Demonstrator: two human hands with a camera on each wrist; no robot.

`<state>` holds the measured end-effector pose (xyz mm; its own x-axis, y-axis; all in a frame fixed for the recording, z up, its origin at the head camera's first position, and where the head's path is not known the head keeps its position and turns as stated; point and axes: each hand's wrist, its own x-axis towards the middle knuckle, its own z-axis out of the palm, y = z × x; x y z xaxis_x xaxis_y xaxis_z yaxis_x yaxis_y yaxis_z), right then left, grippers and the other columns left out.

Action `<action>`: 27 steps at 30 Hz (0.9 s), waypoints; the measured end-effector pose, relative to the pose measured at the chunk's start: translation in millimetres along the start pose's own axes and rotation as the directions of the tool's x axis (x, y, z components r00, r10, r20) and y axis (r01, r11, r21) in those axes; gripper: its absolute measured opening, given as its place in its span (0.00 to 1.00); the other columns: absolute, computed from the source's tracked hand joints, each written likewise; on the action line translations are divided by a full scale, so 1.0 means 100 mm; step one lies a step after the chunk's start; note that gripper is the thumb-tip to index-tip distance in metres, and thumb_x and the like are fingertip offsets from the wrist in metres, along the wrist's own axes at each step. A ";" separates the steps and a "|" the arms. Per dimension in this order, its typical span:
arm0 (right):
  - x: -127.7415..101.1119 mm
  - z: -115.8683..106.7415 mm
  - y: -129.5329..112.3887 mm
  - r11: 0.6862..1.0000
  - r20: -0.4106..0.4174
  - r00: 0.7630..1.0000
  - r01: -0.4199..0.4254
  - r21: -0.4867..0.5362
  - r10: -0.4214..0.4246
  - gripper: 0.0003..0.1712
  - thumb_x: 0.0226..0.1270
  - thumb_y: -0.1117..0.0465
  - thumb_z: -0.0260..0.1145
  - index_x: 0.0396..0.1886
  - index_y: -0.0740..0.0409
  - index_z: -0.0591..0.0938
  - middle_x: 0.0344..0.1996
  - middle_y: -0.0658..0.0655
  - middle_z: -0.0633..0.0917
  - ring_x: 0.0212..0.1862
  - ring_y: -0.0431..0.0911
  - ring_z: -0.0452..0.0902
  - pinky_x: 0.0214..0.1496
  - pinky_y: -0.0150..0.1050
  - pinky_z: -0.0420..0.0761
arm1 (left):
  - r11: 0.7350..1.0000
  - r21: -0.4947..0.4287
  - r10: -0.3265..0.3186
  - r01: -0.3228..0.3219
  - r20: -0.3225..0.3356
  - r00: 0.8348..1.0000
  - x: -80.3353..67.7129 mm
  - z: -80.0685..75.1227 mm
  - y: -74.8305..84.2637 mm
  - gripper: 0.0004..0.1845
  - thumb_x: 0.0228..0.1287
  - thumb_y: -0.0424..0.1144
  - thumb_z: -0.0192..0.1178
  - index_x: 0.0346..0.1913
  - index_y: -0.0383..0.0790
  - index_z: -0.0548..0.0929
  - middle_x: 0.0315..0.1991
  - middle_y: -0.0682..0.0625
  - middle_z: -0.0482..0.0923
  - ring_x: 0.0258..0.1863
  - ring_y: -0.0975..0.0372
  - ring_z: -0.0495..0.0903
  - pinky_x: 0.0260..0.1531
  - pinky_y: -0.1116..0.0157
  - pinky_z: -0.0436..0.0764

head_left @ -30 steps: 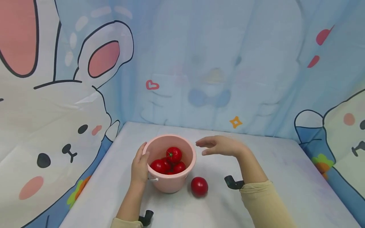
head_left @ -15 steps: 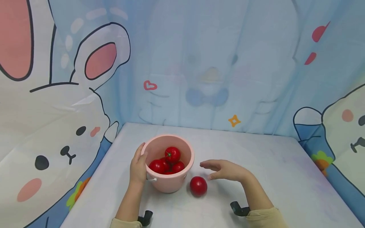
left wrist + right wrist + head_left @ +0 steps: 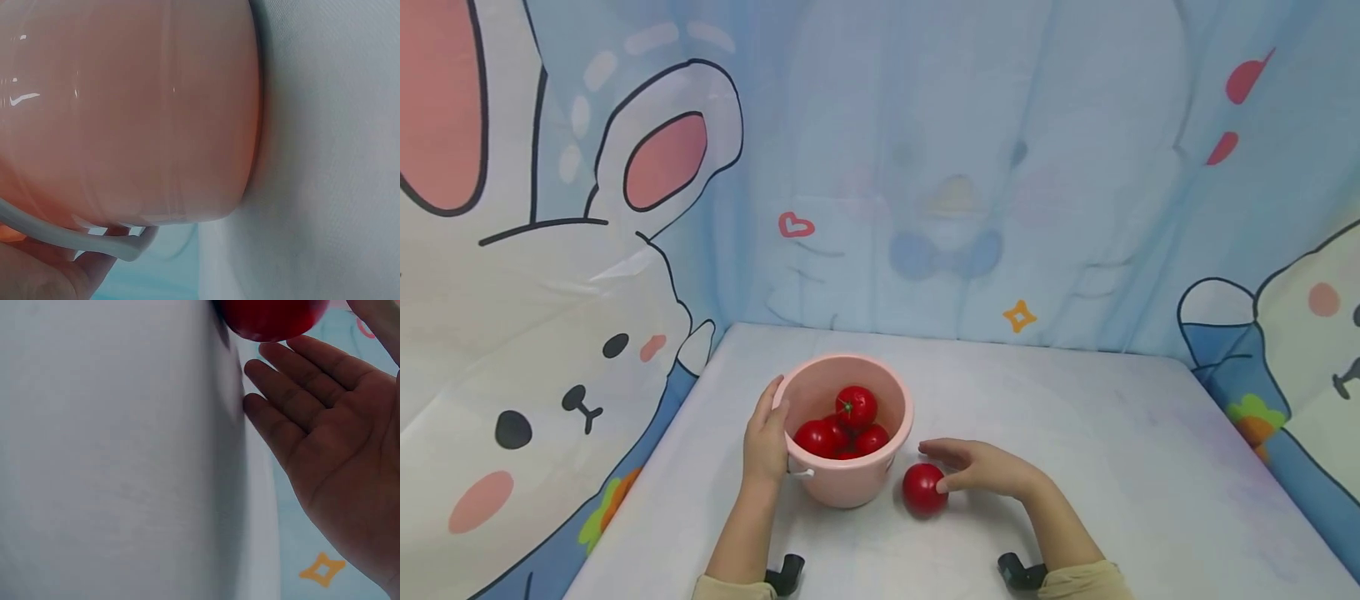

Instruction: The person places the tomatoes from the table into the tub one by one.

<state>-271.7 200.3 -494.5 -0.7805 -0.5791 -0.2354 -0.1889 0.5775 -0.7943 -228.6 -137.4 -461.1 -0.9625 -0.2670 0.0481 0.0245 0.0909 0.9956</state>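
A pink bucket [image 3: 850, 487] with several red tomatoes [image 3: 856, 407] in it stands on the white table. My left hand [image 3: 765, 442] holds its left side at the rim, close to the pale handle [image 3: 75, 239]. The bucket wall fills most of the left wrist view. Just right of the bucket, a single tomato [image 3: 922, 492] lies on the table. My right hand [image 3: 992, 471] is spread beside it, thumb at its right side and fingers reaching past its far side. In the right wrist view the palm [image 3: 356, 450] faces the camera, with extended fingers close to the tomato.
The white table [image 3: 1150, 467] extends to the right of my right hand. A blue cartoon curtain [image 3: 955, 167] hangs behind it, with printed rabbit panels [image 3: 587, 333] on the left and another figure on the right. Black wrist mounts [image 3: 1021, 573] sit on both forearms.
My right hand has come down and nearer from beside the bucket's rim to the loose tomato, its thumb now reaching it. The left hand and bucket have stayed in place.
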 end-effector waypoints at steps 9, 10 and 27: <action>0.02 0.05 0.03 0.999 -0.022 0.999 -0.048 0.004 0.048 0.39 0.53 0.45 0.76 0.66 0.40 0.76 0.65 0.49 0.78 0.71 0.55 0.67 0.67 0.67 0.67 | 1.000 0.004 0.007 -0.007 0.001 1.000 0.00 0.02 0.01 0.25 0.75 0.54 0.44 0.72 0.69 0.63 0.74 0.61 0.62 0.74 0.56 0.61 0.64 0.45 0.72; 0.02 0.06 0.03 0.998 -0.022 0.998 -0.062 0.001 0.062 0.39 0.52 0.45 0.77 0.66 0.39 0.76 0.65 0.49 0.78 0.71 0.55 0.67 0.67 0.68 0.67 | 1.000 0.005 0.005 -0.005 0.001 1.000 0.00 0.02 0.01 0.25 0.75 0.54 0.44 0.72 0.69 0.63 0.74 0.61 0.62 0.75 0.56 0.61 0.65 0.45 0.72; 0.01 0.10 0.06 0.998 -0.037 0.998 -0.057 -0.040 0.056 0.31 0.52 0.46 0.77 0.59 0.31 0.81 0.60 0.47 0.82 0.66 0.54 0.71 0.63 0.68 0.71 | 1.000 0.011 -0.003 0.003 -0.006 1.000 -0.01 0.00 -0.01 0.25 0.74 0.54 0.45 0.72 0.70 0.63 0.74 0.62 0.62 0.74 0.56 0.61 0.64 0.46 0.73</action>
<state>-268.0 197.4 -505.0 -0.8111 -0.5245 -0.2588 -0.1673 0.6320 -0.7567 -228.0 -137.0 -461.9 -0.9610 -0.2727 0.0456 0.0186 0.1009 0.9947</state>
